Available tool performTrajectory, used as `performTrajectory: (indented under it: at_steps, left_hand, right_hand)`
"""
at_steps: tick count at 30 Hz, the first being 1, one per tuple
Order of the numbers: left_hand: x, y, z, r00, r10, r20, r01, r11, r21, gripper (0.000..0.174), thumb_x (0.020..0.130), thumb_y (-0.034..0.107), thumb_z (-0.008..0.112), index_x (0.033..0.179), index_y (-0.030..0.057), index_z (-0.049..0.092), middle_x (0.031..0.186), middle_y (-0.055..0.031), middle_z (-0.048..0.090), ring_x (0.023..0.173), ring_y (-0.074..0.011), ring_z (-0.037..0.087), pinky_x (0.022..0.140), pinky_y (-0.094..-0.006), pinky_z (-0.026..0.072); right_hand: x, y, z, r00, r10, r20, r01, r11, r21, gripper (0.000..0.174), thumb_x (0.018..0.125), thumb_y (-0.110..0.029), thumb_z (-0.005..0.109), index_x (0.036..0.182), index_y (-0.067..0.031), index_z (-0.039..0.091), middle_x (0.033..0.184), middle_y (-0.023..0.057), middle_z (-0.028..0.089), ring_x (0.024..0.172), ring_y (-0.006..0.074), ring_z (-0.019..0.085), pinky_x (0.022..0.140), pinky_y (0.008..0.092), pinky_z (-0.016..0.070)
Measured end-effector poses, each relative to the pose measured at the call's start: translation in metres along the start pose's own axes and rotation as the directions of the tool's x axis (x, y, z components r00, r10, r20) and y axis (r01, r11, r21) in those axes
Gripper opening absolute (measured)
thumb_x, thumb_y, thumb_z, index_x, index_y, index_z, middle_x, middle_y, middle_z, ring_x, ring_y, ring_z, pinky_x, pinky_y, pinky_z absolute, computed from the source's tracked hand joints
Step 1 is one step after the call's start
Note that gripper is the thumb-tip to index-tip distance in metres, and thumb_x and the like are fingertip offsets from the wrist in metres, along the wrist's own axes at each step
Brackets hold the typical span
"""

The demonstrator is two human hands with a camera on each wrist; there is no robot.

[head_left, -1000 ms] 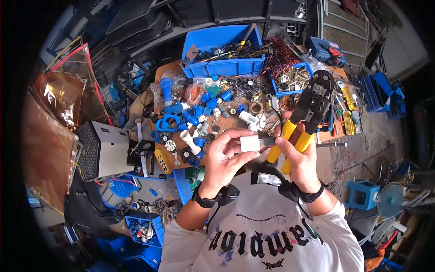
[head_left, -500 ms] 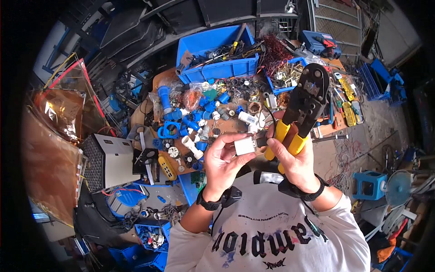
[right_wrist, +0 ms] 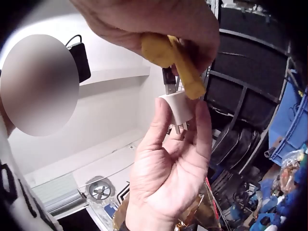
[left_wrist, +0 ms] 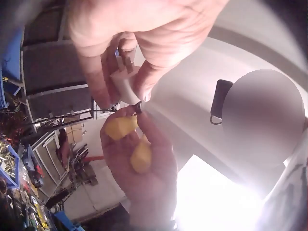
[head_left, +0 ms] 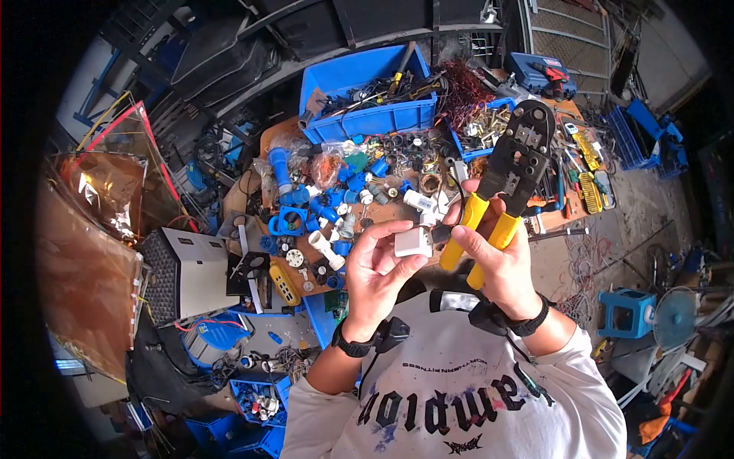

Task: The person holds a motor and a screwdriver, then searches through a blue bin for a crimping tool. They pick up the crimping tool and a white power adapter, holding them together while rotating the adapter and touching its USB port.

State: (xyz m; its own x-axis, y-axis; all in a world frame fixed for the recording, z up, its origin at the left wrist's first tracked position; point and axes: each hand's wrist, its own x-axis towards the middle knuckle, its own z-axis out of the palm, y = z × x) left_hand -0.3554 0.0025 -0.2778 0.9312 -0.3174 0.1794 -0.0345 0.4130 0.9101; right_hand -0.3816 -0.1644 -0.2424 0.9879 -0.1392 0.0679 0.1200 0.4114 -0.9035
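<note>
Between the thumb and fingers of my left hand [head_left: 377, 271] is a white USB charger plug [head_left: 413, 242]. Its metal prongs [right_wrist: 180, 129] point toward the left palm. A black USB cable plug [right_wrist: 168, 76] meets the charger's other end, with part of its metal shell [right_wrist: 171, 88] showing. My right hand [head_left: 501, 264] pinches this cable plug. That same hand also holds crimping pliers by their yellow handles [head_left: 501, 233], which stand apart. The pliers' black head [head_left: 524, 145] points up and away from me.
Blue and white pipe fittings [head_left: 325, 203] crowd the table below the hands. At the back stands a blue bin [head_left: 367, 118] of tools, beside a smaller tray [head_left: 489, 122] of metal pieces. A yellow power strip [head_left: 284, 284] lies to the left, with hand tools [head_left: 589, 183] at the right.
The head view has shifted slightly. The charger has tilted a little in my left hand, and the pliers' head stands somewhat higher in view. Both hands keep their holds.
</note>
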Motion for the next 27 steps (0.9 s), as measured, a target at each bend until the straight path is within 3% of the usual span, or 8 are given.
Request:
performTrajectory:
  at_steps: [4,6,7,10,17,19,22,27]
  left_hand:
    - [-0.002,0.004,0.006,0.999,-0.039,-0.009,0.039,0.999,-0.022,0.035,0.087,0.005,0.064,0.119,-0.0014,0.051,0.106,-0.0120,0.062,0.095,-0.0182,0.062,0.080,-0.0321,0.0548]
    - [-0.002,0.004,0.003,0.992,-0.128,0.008,0.129,0.987,-0.097,0.034,0.094,0.020,0.057,0.119,-0.0016,0.051,0.098,-0.0118,0.063,0.078,-0.0174,0.064,0.067,-0.0307,0.0561]
    - [-0.002,0.005,0.002,0.992,-0.129,0.009,0.130,0.987,-0.096,0.034,0.094,0.020,0.057,0.119,-0.0016,0.051,0.098,-0.0118,0.063,0.078,-0.0174,0.064,0.067,-0.0307,0.0561]
    - [0.000,0.009,0.004,0.945,-0.324,0.053,0.327,0.941,-0.090,0.052,0.094,0.048,0.047,0.113,-0.0007,0.052,0.081,-0.0116,0.060,0.055,-0.0145,0.055,0.046,-0.0274,0.0483]
    - [0.000,0.016,0.004,0.861,-0.492,0.130,0.509,0.834,-0.213,0.050,0.097,0.049,0.039,0.099,0.0023,0.057,0.066,-0.0093,0.059,0.047,-0.0122,0.053,0.041,-0.0236,0.0430]
    - [0.001,0.017,0.005,0.853,-0.504,0.137,0.522,0.832,-0.190,0.049,0.097,0.048,0.038,0.097,0.0028,0.057,0.062,-0.0089,0.057,0.044,-0.0116,0.050,0.038,-0.0232,0.0398]
    - [0.002,0.018,0.009,0.847,-0.526,0.075,0.531,0.846,-0.059,0.054,0.094,0.058,0.036,0.095,0.0066,0.053,0.054,-0.0059,0.052,0.035,-0.0104,0.040,0.033,-0.0226,0.0322]
    - [0.002,0.024,0.009,0.811,-0.571,0.132,0.586,0.788,-0.191,0.047,0.098,0.048,0.038,0.092,0.0049,0.055,0.058,-0.0078,0.056,0.041,-0.0110,0.048,0.036,-0.0220,0.0377]
  right_hand:
    - [0.001,0.001,-0.002,0.999,-0.006,-0.035,0.007,0.999,0.036,0.047,0.085,0.002,0.061,0.129,-0.0039,0.044,0.099,0.0058,0.059,0.089,0.0127,0.058,0.080,0.0265,0.0490]
    - [0.003,0.000,-0.003,0.996,-0.074,-0.049,0.076,0.996,0.043,0.048,0.085,0.001,0.062,0.129,-0.0044,0.044,0.099,0.0058,0.059,0.089,0.0128,0.059,0.080,0.0266,0.0489]
    - [0.003,-0.001,-0.004,0.996,-0.074,-0.050,0.077,0.996,0.043,0.048,0.085,0.001,0.062,0.129,-0.0044,0.044,0.099,0.0058,0.059,0.089,0.0128,0.059,0.080,0.0266,0.0489]
    - [0.002,-0.001,-0.006,0.995,-0.073,-0.071,0.074,0.997,0.012,0.049,0.085,0.001,0.063,0.129,-0.0050,0.045,0.099,0.0052,0.059,0.090,0.0125,0.058,0.081,0.0268,0.0479]
    - [-0.001,0.000,-0.002,1.000,-0.031,0.001,0.031,0.996,0.086,0.050,0.084,0.002,0.064,0.130,-0.0055,0.045,0.100,0.0039,0.058,0.093,0.0118,0.056,0.084,0.0269,0.0457]
    - [-0.003,-0.001,0.000,1.000,-0.022,-0.001,0.022,0.996,0.081,0.051,0.083,0.004,0.062,0.130,-0.0026,0.042,0.098,0.0092,0.058,0.094,0.0167,0.055,0.086,0.0297,0.0432]
    - [-0.002,0.001,-0.003,0.992,-0.115,0.060,0.111,0.992,0.063,0.049,0.084,0.005,0.061,0.129,-0.0036,0.044,0.100,0.0059,0.058,0.095,0.0129,0.056,0.085,0.0271,0.0450]
    - [-0.005,0.001,-0.003,0.985,-0.147,0.086,0.144,0.989,0.034,0.048,0.084,0.006,0.060,0.128,-0.0025,0.044,0.100,0.0069,0.058,0.094,0.0133,0.055,0.084,0.0265,0.0446]
